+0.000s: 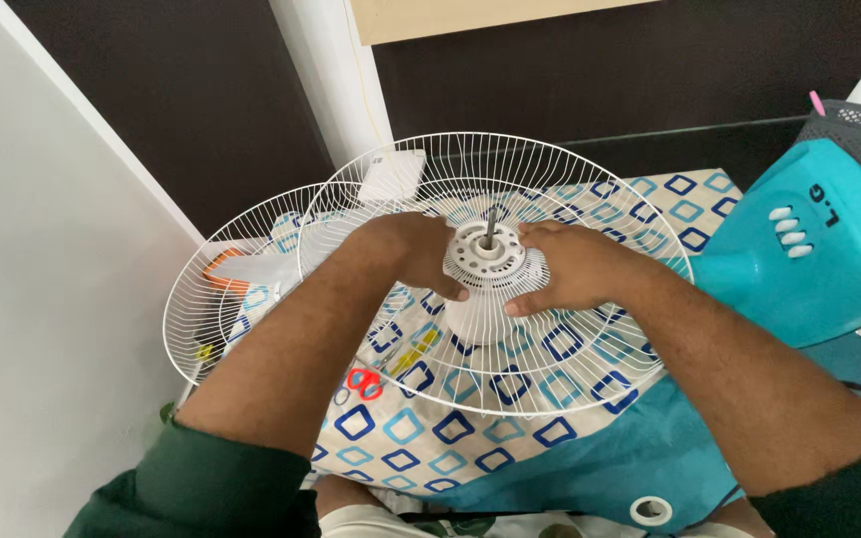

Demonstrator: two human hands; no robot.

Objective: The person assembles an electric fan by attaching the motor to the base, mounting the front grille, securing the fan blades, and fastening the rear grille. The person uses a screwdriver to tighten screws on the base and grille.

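**Both hands at the hub of a fan guard**

Seen from above: a white wire fan guard, dished and lying roughly flat, concave side up, over a cloth patterned with blue and teal squares. At its centre, a white round motor hub with a ring of slots, and a thin metal shaft standing up out of it, long axis near vertical, tipped slightly away from the camera.

Left hand pressed to the hub's left side, fingers curled around the edge, thumb hidden; closed on the hub as far as can be told. Right hand flat against the hub's right side, fingers bent over the wires and rim, thumb low beneath. Both touching hub and guard; neither clearly nearer, the hub lying squarely between them and just ahead of the forearms, which come in across the near rim of the guard. Shaft free, touched by neither hand, rising in the gap between the knuckles.

Behind and to the left, a second wire guard, partly overlapped by the first, with pale fan blades and something orange showing through it. Small red-handled scissors under the near wires. To the right, a turquoise fan base with white push buttons, well apart from the hands.
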